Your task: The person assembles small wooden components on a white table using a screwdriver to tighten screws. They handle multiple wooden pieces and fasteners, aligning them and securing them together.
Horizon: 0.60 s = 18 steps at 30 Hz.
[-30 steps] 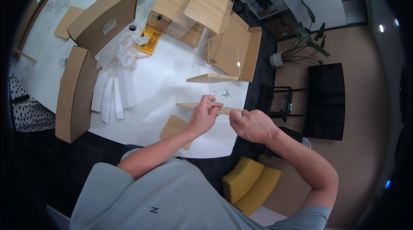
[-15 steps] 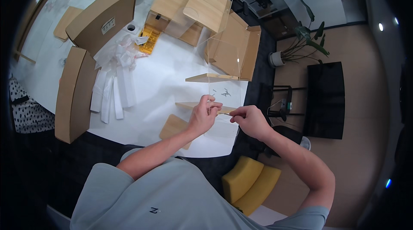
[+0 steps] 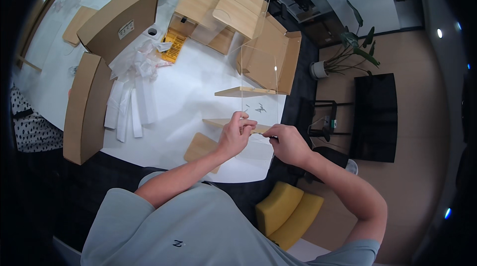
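My right hand (image 3: 289, 145) is closed in a pinch on a thin metal tool (image 3: 258, 133), whose exact kind is too small to tell. Its tip points left, at the edge of a light wooden board (image 3: 214, 122). My left hand (image 3: 236, 134) is curled by that edge, thumb and fingers close together; what they grip is hidden. A clear plastic panel (image 3: 258, 67) stands along the right ends of this board and a second wooden board (image 3: 238, 91) farther off. Several small dark hardware pieces (image 3: 260, 108) lie between the two boards.
A loose wooden board (image 3: 199, 149) lies by my left forearm. Open cardboard boxes (image 3: 84, 112) stand left, beside white foam strips (image 3: 121, 117) and crumpled plastic wrap (image 3: 144, 62). An assembled wood-and-clear-panel unit (image 3: 198, 0) and an open carton (image 3: 266, 57) are at the back.
My right hand has shifted slightly left, towards my left hand, with the thin tool still pinched in it. The left hand has barely moved.
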Each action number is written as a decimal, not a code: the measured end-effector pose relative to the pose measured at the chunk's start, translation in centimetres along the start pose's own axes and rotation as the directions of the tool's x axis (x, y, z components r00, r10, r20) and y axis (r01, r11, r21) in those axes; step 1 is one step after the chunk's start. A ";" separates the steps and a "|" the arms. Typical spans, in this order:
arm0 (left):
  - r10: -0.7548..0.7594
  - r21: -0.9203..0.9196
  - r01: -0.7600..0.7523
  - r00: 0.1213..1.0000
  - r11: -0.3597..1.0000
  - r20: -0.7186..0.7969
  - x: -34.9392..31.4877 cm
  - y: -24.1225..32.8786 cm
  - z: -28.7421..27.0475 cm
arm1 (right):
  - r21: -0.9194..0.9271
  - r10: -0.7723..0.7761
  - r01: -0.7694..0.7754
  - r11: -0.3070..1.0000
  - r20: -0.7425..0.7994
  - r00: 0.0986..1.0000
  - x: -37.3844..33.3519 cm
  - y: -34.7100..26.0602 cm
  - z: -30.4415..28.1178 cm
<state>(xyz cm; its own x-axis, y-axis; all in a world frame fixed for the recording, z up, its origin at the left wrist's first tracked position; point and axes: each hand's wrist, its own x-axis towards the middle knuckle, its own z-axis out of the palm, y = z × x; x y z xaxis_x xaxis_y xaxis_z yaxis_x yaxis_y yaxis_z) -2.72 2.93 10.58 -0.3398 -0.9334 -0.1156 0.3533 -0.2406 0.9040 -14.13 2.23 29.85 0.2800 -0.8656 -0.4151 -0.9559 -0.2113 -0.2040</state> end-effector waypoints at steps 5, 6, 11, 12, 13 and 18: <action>0.003 0.002 -0.003 1.000 1.000 -0.002 0.0 0.3 0.0 | 0.371 0.490 -0.546 0.752 0.239 0.838 1.2 0.7 -0.6; 0.003 0.000 -0.003 1.000 1.000 -0.003 0.0 0.3 -0.1 | 0.288 0.384 -0.415 0.863 0.160 0.910 0.9 1.0 -0.4; -0.002 -0.014 0.002 1.000 1.000 0.004 -0.1 0.3 0.0 | -0.292 -0.146 0.215 0.932 0.240 0.960 -0.3 -0.9 -2.3; 0.011 -0.012 -0.011 1.000 1.000 0.002 -0.1 0.2 0.0 | -0.390 -0.221 0.330 0.860 0.298 0.928 -0.3 -0.6 -2.4; 0.012 -0.016 -0.012 1.000 1.000 -0.003 -0.1 0.1 0.0 | -0.473 -0.284 0.439 0.764 0.364 0.887 -0.3 -0.2 -2.2; 0.026 0.023 -0.026 1.000 0.999 -0.003 0.1 0.2 0.0 | -0.502 -0.372 0.505 0.702 0.346 0.861 -0.6 1.0 -1.1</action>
<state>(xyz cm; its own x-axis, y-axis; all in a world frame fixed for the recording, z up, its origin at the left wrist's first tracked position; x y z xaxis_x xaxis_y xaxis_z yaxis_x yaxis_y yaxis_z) -2.71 2.80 10.75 -0.3275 -0.9402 -0.0932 0.3418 -0.2098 0.9161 -15.32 2.00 30.87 0.6275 -0.5099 -0.5885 -0.5742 -0.8134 0.0926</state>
